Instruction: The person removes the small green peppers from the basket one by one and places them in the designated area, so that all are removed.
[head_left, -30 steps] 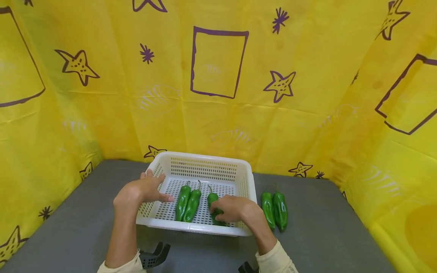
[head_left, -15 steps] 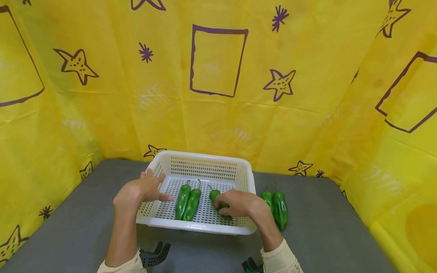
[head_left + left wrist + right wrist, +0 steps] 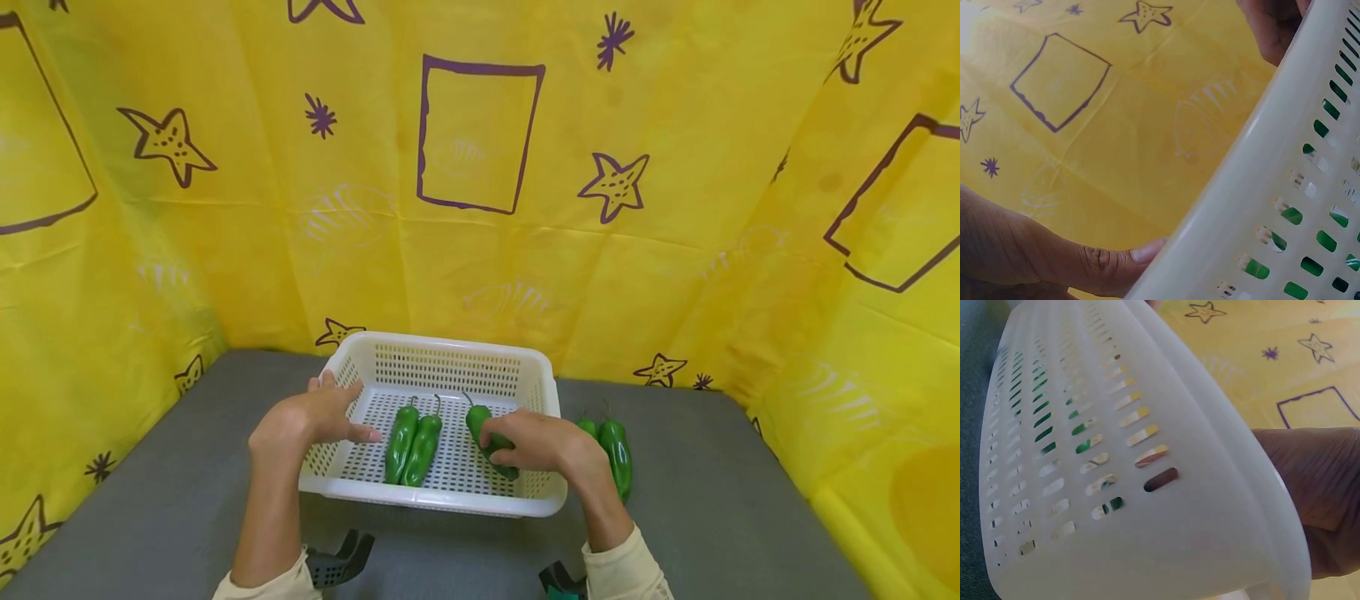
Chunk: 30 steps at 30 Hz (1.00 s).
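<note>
A white slotted plastic basket (image 3: 420, 497) holds several green chili peppers. Two of them, a left pepper (image 3: 402, 443) and its neighbour (image 3: 423, 451), lie side by side on its floor. My right hand (image 3: 528, 442) reaches over the basket's right side and grips a third pepper (image 3: 477, 418), its stem pointing away and its body slanting to the right. At the basket's left rim is my left hand (image 3: 318, 414), thumb stretched straight over the inside. Both wrist views look mostly at the basket's outer wall, which hides the peppers except through slots.
Two more green peppers lie on the grey table (image 3: 712, 500) right of the basket: one outer pepper (image 3: 617, 458) and one inner pepper (image 3: 587, 427) partly behind my right wrist. A yellow patterned cloth (image 3: 480, 275) hangs behind and at both sides.
My right hand has moved right with the third pepper, which now slants and lies farther from the other two. My left hand stays at the left rim.
</note>
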Available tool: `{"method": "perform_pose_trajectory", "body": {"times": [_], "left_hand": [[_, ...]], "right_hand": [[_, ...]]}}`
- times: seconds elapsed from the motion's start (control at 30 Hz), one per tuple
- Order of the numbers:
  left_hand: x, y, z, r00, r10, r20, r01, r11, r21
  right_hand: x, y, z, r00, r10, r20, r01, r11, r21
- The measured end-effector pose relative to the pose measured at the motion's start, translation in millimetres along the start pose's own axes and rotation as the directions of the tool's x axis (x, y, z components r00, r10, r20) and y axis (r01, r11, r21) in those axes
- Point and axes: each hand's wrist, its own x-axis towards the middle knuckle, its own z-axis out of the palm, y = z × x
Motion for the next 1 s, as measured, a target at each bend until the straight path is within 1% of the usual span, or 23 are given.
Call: {"method": "perform_pose_trajectory", "body": {"times": [0.17,0.33,0.6,0.9,1.0], "left_hand": [[-0.4,0.3,-0.1,1.0,-0.002,0.003,0.002,1.0,-0.006],[-0.5,0.1,0.3,1.0,-0.003,0.005,0.003,1.0,-0.011],[0.1,0.2,0.5,1.0,-0.007,0.009,0.007,1.0,-0.017],[0.5,0.6,-0.1,1.0,-0.004,0.006,0.004,1.0,-0.006],[0.8,0.4,0.0,1.0,-0.004,0.007,0.004,1.0,-0.002]], "right_hand": [[-3.2,2,-3,1.0,0.005,-0.004,-0.005,1.0,0.029],[-7.0,4,-7,0.999,0.005,-0.031,-0.004,0.999,0.053],[-14.4,8,-14,0.998,-0.037,-0.052,0.04,0.997,0.066],[-25.3,12,-22,0.995,-0.058,-0.085,0.067,0.991,0.115],[-29.2,15,-25,0.994,-0.054,-0.098,0.067,0.988,0.136]]}}
